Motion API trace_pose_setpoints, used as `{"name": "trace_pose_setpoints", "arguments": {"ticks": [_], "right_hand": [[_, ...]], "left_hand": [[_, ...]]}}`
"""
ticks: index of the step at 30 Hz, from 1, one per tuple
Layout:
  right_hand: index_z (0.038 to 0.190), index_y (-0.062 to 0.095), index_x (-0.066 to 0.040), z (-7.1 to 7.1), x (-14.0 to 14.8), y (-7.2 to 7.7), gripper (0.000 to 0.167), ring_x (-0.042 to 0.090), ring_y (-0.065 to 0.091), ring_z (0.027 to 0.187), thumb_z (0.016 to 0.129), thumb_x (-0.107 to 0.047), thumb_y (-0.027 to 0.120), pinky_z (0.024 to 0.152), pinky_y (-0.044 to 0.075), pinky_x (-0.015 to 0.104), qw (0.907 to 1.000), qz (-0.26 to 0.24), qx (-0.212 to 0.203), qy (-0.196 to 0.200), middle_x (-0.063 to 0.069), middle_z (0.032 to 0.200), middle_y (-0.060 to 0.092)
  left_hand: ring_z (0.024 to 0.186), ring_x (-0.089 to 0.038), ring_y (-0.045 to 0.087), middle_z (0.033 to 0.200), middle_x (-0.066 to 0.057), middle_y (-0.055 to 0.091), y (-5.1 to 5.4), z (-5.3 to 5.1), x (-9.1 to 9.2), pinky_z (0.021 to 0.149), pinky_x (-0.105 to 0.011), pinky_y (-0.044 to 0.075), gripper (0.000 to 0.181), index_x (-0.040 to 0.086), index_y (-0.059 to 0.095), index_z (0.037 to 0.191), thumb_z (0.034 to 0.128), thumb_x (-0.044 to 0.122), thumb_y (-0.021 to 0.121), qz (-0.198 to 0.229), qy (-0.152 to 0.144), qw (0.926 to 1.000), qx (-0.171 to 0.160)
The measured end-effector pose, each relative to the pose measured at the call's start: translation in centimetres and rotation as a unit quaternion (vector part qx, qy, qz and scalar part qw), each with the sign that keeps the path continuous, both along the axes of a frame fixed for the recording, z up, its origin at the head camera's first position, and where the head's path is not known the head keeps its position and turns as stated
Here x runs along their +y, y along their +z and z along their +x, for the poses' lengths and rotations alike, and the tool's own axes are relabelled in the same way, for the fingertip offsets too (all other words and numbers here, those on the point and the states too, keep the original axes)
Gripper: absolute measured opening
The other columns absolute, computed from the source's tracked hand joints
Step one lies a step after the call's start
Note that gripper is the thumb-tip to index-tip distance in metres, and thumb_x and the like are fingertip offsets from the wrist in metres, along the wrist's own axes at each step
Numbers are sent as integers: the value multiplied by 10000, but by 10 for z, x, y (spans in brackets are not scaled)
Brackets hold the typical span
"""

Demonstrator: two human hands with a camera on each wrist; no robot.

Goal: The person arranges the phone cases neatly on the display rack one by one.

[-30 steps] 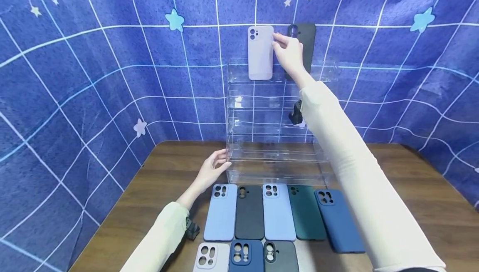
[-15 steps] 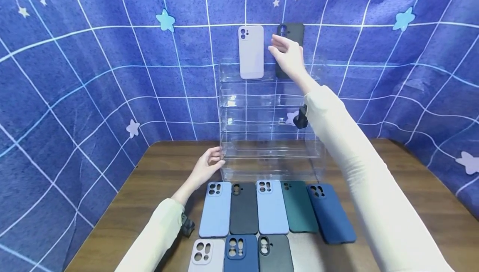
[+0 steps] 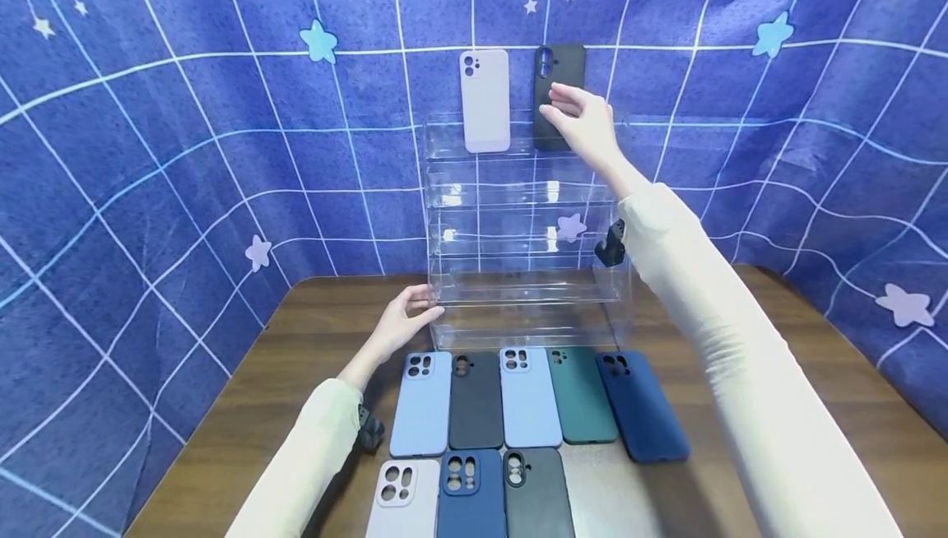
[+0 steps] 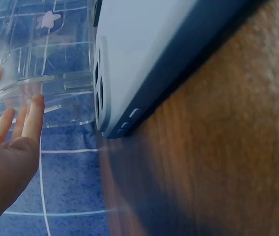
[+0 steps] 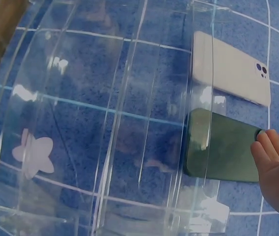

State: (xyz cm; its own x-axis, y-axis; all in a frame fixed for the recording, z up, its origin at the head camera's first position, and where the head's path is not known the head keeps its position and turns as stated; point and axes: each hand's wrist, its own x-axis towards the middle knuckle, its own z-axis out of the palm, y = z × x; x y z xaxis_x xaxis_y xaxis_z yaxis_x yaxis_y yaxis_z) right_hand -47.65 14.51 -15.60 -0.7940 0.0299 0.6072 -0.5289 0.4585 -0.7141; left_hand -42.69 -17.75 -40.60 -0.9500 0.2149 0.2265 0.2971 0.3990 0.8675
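Note:
A clear plastic tiered rack [image 3: 518,287] stands upright on the table. My left hand [image 3: 398,326] holds its lower left side, thumb in front and fingers round the edge; in the left wrist view the fingers [image 4: 33,120] lie against the clear plastic. On the top tier, a pale lilac phone case [image 3: 485,102] and a dark phone case [image 3: 546,122] stand upright, side by side. My right hand [image 3: 588,128] is in front of the dark case, covering part of it, its fingers loosely bent and holding nothing. Whether the fingertips touch that case I cannot tell.
In front of the rack lie two rows of phone cases, including a light blue one [image 3: 420,406], a green one [image 3: 583,398] and a dark blue one [image 3: 643,410]. Behind is a blue gridded cloth [image 3: 333,151]. The wooden table [image 3: 281,382] extends to both sides.
My right hand has come off the lilac case's edge and moved right and slightly down, in front of the dark case. The left hand stays at the rack. The head view has shifted slightly.

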Motion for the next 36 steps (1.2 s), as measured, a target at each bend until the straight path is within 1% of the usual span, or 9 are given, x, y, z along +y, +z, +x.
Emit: {"name": "trace_pose_setpoints", "arguments": {"ticks": [2,3,11,19,22,27,31,34,36], "right_hand": [[1328,518,-52,4,2,-1,501,185,555,1204,889,-258,644,1018,459,244,10000,-15,-46,40,98,1321,567],[1331,516,-56,5,3,-2,504,184,553,1206,888,-259,646,1020,457,247,10000,-20,-64,53,95,1323,566],[1358,484,-63,16,14,-17,539,184,525,1238,886,-264,652,1043,444,281,9993,-76,-303,211,87,1344,549],[1367,482,-112,37,28,-32,557,189,520,1242,877,-309,660,1059,431,313,9983,-86,-429,378,70,1355,542],[1366,484,-115,44,35,-39,552,201,525,1237,880,-312,656,1062,429,338,9980,-141,-439,440,76,1352,544],[1356,496,-108,56,46,-54,529,216,539,1221,884,-287,655,1059,433,350,9975,-247,-471,462,103,1336,551],[1358,492,-103,65,54,-67,525,219,542,1217,888,-275,651,1060,431,349,9967,-230,-571,533,111,1335,550],[1359,491,-108,73,57,-74,524,219,540,1219,890,-280,649,1063,427,364,9955,-204,-627,675,114,1340,546],[1361,491,-118,78,57,-78,527,217,537,1222,889,-289,650,1067,422,376,9948,-151,-640,774,112,1343,543]], "left_hand": [[1202,-304,524,1264,-150,562,1,0,-1,1053,-466,417,574,53,464,1326,862,316,677,-16,68,9999,-83],[1200,-295,527,1262,-139,568,-4,-4,-2,1053,-459,419,578,59,473,1318,856,338,680,-15,95,9999,-54],[1177,-350,537,1246,-206,565,-8,-3,-3,1045,-478,423,525,13,474,1315,882,240,663,64,84,9999,118],[1112,-338,575,1197,-210,589,-5,0,0,984,-443,482,482,0,469,1308,889,155,646,-151,164,9992,343],[1119,-340,571,1207,-213,575,-4,1,0,987,-445,480,490,-1,454,1319,891,149,641,-196,133,9991,365],[1141,-349,558,1244,-216,554,-3,3,0,1021,-463,450,510,-5,434,1330,888,141,642,-164,35,9995,281],[1142,-348,561,1259,-215,551,-3,3,2,1032,-460,441,507,-8,425,1330,887,115,638,-290,-41,9992,269],[1135,-354,566,1245,-227,552,-4,2,3,1024,-456,449,501,-25,417,1332,893,97,626,-447,-40,9982,409],[1130,-358,567,1228,-230,558,-4,2,4,1017,-457,456,493,-28,421,1329,896,99,622,-491,34,9975,498]]}}
